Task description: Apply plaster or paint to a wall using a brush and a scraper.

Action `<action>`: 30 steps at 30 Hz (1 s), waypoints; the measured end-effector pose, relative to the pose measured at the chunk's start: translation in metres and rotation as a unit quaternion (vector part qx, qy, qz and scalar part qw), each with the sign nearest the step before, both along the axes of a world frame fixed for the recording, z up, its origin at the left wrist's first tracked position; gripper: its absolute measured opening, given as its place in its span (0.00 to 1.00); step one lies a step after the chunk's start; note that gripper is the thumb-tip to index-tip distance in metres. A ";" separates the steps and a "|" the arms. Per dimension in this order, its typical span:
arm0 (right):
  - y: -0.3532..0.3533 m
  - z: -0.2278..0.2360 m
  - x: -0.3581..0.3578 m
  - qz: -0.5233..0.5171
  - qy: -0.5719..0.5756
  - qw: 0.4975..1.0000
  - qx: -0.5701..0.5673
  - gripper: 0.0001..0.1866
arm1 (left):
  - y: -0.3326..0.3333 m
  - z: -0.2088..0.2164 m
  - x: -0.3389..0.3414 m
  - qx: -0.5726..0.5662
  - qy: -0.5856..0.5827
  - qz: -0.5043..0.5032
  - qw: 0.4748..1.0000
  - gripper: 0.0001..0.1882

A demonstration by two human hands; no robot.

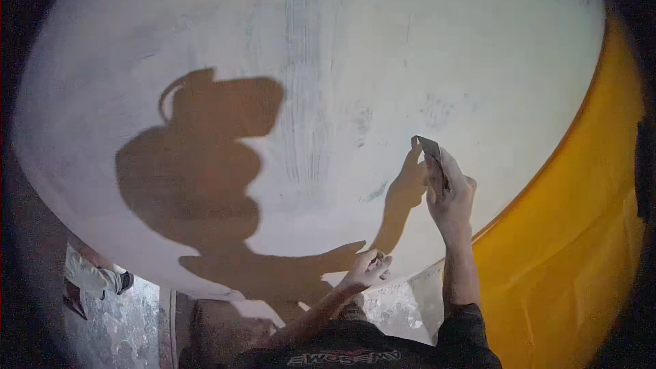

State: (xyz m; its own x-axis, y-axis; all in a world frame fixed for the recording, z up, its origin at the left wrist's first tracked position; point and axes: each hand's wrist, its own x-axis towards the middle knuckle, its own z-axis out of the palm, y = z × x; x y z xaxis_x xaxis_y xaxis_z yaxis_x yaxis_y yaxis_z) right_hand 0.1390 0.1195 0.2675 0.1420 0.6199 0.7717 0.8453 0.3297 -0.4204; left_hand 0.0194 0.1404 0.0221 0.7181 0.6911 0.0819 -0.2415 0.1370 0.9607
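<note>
A large pale wall panel (369, 41) fills most of the view, with grey, streaky smears down its middle and small dark marks towards the right. My right hand (451, 195) is raised near the panel's right side, fingers closed around a dark, flat, blade-like piece (428, 147). The tip of that piece is at or close to the surface; contact is hard to tell. Lower and further left, my left hand (369, 270) has its fingers curled in, and whatever they may hold is hidden. A brown shadow of my head and arms falls across the panel.
A yellow, creased surface (553, 260) runs along the right side, meeting the panel at a curved edge. At lower left, part of another person in light-coloured clothing (96, 273) shows above a mottled grey floor (130, 321).
</note>
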 end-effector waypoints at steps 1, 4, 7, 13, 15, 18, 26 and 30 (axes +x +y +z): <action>0.002 0.001 0.000 -0.001 -0.001 1.000 0.002 0.19 | -0.001 0.000 -0.001 0.011 0.013 0.002 1.000 0.17; 0.003 0.000 0.001 -0.004 -0.022 0.999 0.041 0.18 | -0.001 0.001 -0.004 0.029 0.033 0.013 0.999 0.17; -0.004 0.004 0.002 0.003 -0.024 1.000 0.019 0.17 | -0.001 0.003 -0.006 0.032 0.042 0.022 0.998 0.17; -0.018 -0.003 0.009 0.037 -0.139 0.988 0.063 0.21 | 0.005 -0.001 -0.006 0.039 0.043 0.035 0.998 0.18; -0.018 0.008 0.016 0.042 -0.180 0.981 0.058 0.23 | 0.006 0.001 -0.009 0.048 0.062 0.048 0.996 0.18; -0.021 0.037 0.016 -0.037 -0.433 0.894 0.111 0.23 | 0.003 0.006 -0.013 0.027 0.058 0.060 0.996 0.18; -0.006 0.067 0.024 -0.053 -0.503 0.852 0.139 0.23 | 0.002 0.009 -0.007 0.042 0.066 0.029 0.996 0.18; -0.004 0.072 0.015 -0.032 -0.507 0.846 0.160 0.23 | -0.002 0.011 -0.008 0.047 0.078 0.053 0.994 0.18</action>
State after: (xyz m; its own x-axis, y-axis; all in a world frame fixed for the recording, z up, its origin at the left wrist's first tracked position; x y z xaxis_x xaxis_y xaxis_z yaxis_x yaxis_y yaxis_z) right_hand 0.1538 0.1155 0.3394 -0.6685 0.3726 0.6437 0.7384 0.2291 0.6342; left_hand 0.0116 0.1383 0.0333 0.6510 0.7579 0.0425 -0.0966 0.0272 0.9950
